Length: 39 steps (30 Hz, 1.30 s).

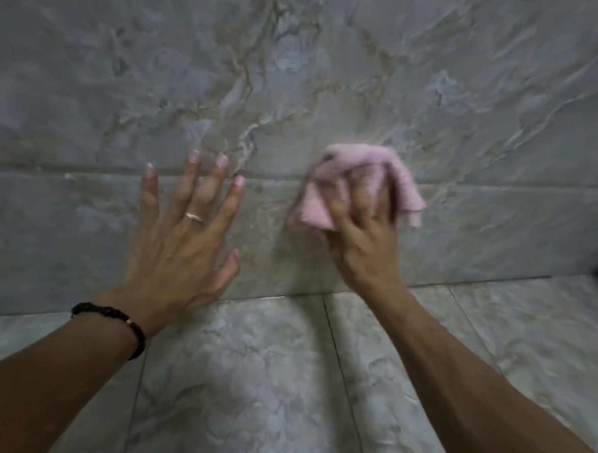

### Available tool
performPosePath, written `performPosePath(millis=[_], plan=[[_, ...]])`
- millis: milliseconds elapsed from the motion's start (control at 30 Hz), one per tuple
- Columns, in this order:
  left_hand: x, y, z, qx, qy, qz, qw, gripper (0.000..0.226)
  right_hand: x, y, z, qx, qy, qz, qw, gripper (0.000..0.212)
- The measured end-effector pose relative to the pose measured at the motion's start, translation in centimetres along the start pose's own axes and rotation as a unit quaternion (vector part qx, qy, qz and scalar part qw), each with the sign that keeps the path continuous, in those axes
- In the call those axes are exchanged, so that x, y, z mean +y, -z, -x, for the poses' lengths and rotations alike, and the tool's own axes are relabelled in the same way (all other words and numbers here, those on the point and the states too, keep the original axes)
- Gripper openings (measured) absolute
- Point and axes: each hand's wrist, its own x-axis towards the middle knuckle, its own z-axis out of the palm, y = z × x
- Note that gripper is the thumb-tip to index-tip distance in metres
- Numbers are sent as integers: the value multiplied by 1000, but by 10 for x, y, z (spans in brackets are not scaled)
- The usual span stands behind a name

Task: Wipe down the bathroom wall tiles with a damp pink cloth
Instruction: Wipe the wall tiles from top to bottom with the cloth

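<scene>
Head view: right hand [362,220] clutches the bunched pink cloth [357,176], fingers curled over it, pressing it onto the wall tiles [284,73] at a grout line [82,169], low near the floor [263,382]. Left hand [185,234] lies flat, fingers spread on the tile, probably bracing. Slight motion blur.

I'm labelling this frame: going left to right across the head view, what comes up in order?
bracelet → left hand with ring → pink cloth, held against the wall tiles by the right hand.
</scene>
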Motion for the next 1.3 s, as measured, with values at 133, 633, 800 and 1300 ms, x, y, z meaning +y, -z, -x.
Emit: performPosePath(millis=[133, 633, 800, 1300], plan=[[7, 0, -6, -13, 8, 14, 1000, 87, 0, 3, -15, 90, -351, -34, 931, 72], [23, -7, 2, -56, 30, 12, 998, 85, -65, -15, -13, 57, -464, -110, 877, 67], [12, -2, 13, -53, 58, 14, 997, 92, -40, -13, 15, 11, -377, -132, 917, 69], [-10, -8, 25, -49, 87, 7, 995, 94, -8, -3, 23, -22, -198, -55, 978, 62]])
